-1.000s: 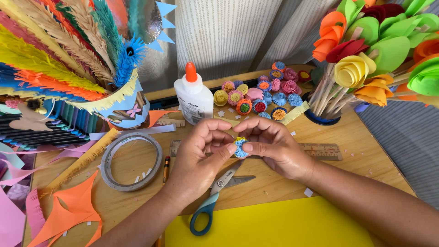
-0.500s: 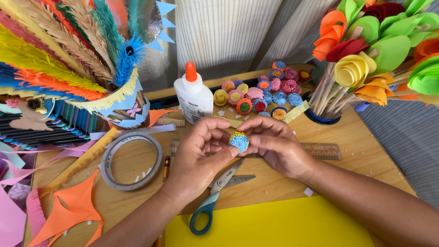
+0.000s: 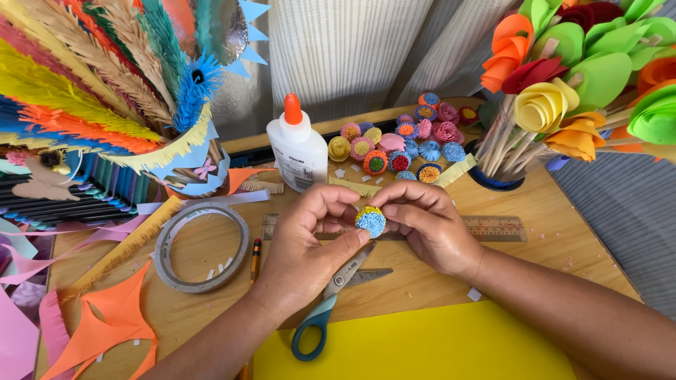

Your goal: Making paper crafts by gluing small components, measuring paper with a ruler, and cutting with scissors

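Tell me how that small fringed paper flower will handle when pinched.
The flower, held between both hands' fingertips, is probably very light. Its fine blue fringe looks soft and likely crushes easily. Being round, it may roll if set down.

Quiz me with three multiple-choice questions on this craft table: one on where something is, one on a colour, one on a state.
1. Where do the scissors lie?
A. on the wooden board below the hands
B. in the blue cup
C. on top of the glue bottle

2. What colour is the cap of the glue bottle?
A. green
B. orange
C. black

3. How is the small blue paper flower held?
A. lying loose on the board
B. pinched between the fingertips of the left hand and the right hand
C. stuck in the tape roll

Answers: 1 A, they lie partly under the left hand; 2 B, the tip is orange; 3 B, both hands' fingertips touch it.
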